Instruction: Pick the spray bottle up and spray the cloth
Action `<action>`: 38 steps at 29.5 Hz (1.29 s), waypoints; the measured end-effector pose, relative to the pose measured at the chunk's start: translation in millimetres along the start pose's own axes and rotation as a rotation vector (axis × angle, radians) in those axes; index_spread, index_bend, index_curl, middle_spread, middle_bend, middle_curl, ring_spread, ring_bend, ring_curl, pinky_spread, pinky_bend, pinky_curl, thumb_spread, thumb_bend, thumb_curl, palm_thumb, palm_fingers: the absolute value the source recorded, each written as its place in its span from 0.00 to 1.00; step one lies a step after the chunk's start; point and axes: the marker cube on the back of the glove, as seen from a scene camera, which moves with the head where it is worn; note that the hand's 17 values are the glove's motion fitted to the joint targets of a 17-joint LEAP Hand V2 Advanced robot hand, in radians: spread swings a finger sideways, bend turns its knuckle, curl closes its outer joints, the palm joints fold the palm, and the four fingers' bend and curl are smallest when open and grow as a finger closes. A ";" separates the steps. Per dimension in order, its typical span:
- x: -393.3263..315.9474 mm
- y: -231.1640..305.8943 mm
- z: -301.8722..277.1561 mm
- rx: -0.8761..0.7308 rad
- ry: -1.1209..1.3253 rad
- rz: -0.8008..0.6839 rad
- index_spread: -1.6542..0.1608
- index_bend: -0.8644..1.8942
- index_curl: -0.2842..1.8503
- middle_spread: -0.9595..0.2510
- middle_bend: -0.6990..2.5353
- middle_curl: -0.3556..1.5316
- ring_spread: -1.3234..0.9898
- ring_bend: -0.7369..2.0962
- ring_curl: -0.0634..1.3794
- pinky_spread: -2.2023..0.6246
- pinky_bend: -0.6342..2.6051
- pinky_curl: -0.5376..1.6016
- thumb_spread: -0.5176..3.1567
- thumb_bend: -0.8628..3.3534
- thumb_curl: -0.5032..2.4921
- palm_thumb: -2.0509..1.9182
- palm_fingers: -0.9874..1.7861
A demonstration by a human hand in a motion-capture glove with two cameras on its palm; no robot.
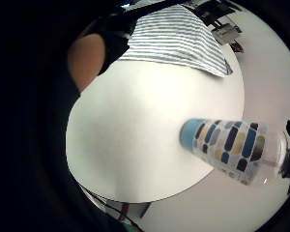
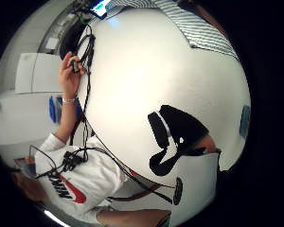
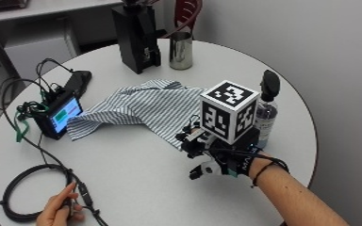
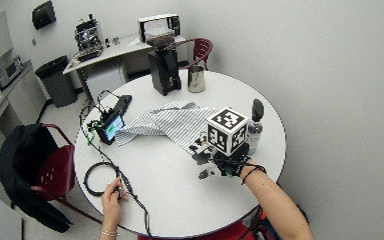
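Note:
The spray bottle (image 3: 267,110), clear with a black spray head, stands upright near the table's right edge; the little finger side palm view shows its blue, yellow and dark patterned label (image 1: 232,145). My gloved right hand (image 3: 228,157) hovers low over the white table (image 3: 137,169), just left of the bottle and apart from it, with its fingers relaxed and holding nothing. The striped grey-and-white cloth (image 3: 140,108) lies crumpled on the table's middle, past my fingertips, and also shows in the palm views (image 1: 179,36) (image 2: 199,30).
A black grinder (image 3: 135,35) and a metal cup (image 3: 181,51) stand at the table's far side. A small screen device (image 3: 59,115) and coiled cables (image 3: 30,193) lie on the left, where the bare hand (image 3: 59,207) holds a cable.

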 end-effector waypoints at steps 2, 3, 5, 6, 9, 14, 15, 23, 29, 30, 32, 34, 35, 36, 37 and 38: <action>-0.4 0.0 0.4 -0.002 0.001 0.000 0.79 0.38 0.17 0.78 0.29 0.23 0.59 0.34 0.08 0.82 0.33 0.30 0.27 0.28 0.20 0.64 0.52; -0.7 -0.1 0.8 -0.004 0.002 0.000 0.78 0.38 0.18 0.78 0.29 0.23 0.59 0.35 0.09 0.83 0.33 0.31 0.28 0.28 0.20 0.64 0.52; -1.5 -0.2 1.5 -0.007 0.003 -0.001 0.76 0.38 0.19 0.77 0.29 0.25 0.59 0.35 0.11 0.84 0.33 0.33 0.31 0.28 0.21 0.65 0.51; -2.0 -0.4 1.7 -0.007 0.002 -0.002 0.75 0.38 0.20 0.77 0.29 0.25 0.59 0.35 0.12 0.84 0.33 0.33 0.33 0.28 0.21 0.65 0.51; -3.4 -1.1 2.2 -0.008 0.001 -0.004 0.73 0.37 0.21 0.77 0.29 0.26 0.60 0.35 0.13 0.85 0.33 0.35 0.36 0.27 0.22 0.65 0.51; -5.2 0.3 2.8 -0.012 0.004 -0.009 0.71 0.37 0.22 0.77 0.29 0.28 0.60 0.35 0.14 0.85 0.33 0.36 0.39 0.27 0.22 0.66 0.50; -5.5 1.9 2.8 -0.012 0.004 -0.010 0.71 0.37 0.22 0.77 0.28 0.28 0.60 0.35 0.15 0.85 0.33 0.36 0.39 0.27 0.22 0.66 0.50; -24.8 28.5 -0.7 0.056 -0.029 -0.053 0.70 0.37 0.24 0.77 0.28 0.31 0.60 0.34 0.16 0.86 0.33 0.37 0.42 0.25 0.23 0.67 0.50; -18.9 60.8 2.1 0.195 -0.168 -0.005 0.70 0.36 0.24 0.77 0.28 0.32 0.60 0.35 0.18 0.86 0.33 0.38 0.43 0.24 0.24 0.67 0.51; -13.3 67.3 2.6 0.226 -0.202 0.016 0.70 0.36 0.24 0.77 0.28 0.32 0.60 0.36 0.18 0.86 0.33 0.38 0.43 0.24 0.24 0.67 0.51; 1.7 79.2 2.3 0.286 -0.264 0.073 0.70 0.36 0.24 0.77 0.28 0.33 0.60 0.36 0.19 0.86 0.33 0.38 0.43 0.24 0.24 0.67 0.53; 21.4 88.9 0.9 0.340 -0.313 0.145 0.70 0.36 0.24 0.76 0.28 0.33 0.59 0.37 0.20 0.86 0.33 0.38 0.43 0.23 0.24 0.67 0.53; 31.6 92.3 0.3 0.363 -0.331 0.182 0.70 0.36 0.24 0.76 0.28 0.33 0.59 0.37 0.20 0.86 0.33 0.38 0.43 0.23 0.24 0.67 0.54; 41.5 94.6 0.0 0.383 -0.347 0.217 0.70 0.36 0.24 0.76 0.28 0.33 0.59 0.37 0.20 0.86 0.33 0.39 0.43 0.23 0.24 0.67 0.54; 50.8 95.7 0.0 0.401 -0.365 0.250 0.70 0.36 0.24 0.76 0.28 0.34 0.59 0.37 0.21 0.86 0.33 0.39 0.43 0.23 0.25 0.67 0.54; 59.6 95.7 0.5 0.419 -0.388 0.280 0.70 0.36 0.24 0.76 0.28 0.34 0.59 0.37 0.21 0.86 0.33 0.39 0.43 0.23 0.25 0.67 0.54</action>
